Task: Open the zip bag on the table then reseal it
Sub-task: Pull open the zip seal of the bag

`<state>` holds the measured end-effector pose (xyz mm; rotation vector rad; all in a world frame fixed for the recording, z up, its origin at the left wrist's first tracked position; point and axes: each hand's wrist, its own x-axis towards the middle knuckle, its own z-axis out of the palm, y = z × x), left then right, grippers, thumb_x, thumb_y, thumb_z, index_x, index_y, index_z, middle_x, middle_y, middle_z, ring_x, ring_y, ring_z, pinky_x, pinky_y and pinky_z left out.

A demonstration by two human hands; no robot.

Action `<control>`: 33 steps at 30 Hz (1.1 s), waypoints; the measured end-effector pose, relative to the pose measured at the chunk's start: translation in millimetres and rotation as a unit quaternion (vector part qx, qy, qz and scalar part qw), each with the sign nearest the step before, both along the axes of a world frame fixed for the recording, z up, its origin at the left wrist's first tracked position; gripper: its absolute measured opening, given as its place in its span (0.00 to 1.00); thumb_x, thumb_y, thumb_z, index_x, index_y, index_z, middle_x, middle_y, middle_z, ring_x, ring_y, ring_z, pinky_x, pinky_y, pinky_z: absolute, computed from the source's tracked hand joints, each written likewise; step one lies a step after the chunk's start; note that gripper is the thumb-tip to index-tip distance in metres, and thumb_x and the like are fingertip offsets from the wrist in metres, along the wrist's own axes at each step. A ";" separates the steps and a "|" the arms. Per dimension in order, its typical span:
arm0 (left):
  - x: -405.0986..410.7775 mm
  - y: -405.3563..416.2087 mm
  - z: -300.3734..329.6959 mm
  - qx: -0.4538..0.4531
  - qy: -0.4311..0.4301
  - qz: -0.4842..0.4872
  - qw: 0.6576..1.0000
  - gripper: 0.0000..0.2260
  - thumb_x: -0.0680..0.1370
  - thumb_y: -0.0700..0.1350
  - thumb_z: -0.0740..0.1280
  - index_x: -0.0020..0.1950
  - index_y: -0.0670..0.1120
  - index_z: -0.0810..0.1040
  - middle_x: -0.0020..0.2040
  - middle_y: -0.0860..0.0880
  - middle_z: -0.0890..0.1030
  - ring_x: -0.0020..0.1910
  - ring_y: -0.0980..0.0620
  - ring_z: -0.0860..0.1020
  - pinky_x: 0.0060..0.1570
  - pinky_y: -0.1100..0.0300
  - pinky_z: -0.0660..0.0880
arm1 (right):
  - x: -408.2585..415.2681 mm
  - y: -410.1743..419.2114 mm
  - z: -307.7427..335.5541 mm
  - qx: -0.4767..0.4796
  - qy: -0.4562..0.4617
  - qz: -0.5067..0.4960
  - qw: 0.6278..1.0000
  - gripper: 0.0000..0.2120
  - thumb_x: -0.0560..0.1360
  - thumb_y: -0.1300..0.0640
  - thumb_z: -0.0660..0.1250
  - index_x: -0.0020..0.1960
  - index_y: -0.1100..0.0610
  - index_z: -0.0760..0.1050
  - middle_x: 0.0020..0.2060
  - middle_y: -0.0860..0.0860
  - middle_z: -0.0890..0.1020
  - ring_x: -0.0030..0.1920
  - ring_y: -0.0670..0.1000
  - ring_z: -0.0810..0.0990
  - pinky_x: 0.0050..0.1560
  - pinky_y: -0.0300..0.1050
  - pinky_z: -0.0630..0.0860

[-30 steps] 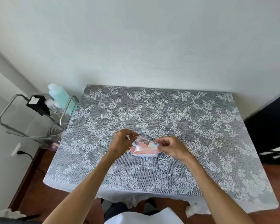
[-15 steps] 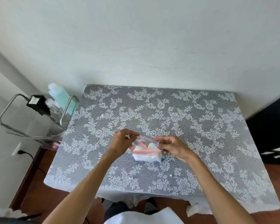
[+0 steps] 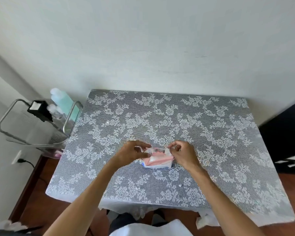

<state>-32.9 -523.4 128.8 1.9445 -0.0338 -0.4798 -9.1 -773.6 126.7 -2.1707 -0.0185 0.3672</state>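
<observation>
Now we pinch the zip bag (image 3: 157,159) between us: left hand (image 3: 134,153) clamped on its near corner, right hand (image 3: 182,153) on the opposite one, presumably to stretch the seal taut. Compared with a second ago, our hands sit wider apart.

A home room: lace-covered table (image 3: 194,126), wall socket (image 3: 17,158).
</observation>
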 end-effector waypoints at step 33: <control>-5.8 -2.2 -5.3 0.018 -0.031 0.067 0.997 0.10 0.76 0.41 0.71 0.57 0.43 0.82 0.46 0.48 0.85 0.43 0.50 0.84 0.46 0.53 0.82 | 18.2 31.9 11.9 -0.073 -0.011 0.202 0.977 0.19 0.76 0.49 0.68 0.66 0.39 0.71 0.54 0.47 0.79 0.24 0.47 0.72 0.19 0.33 0.65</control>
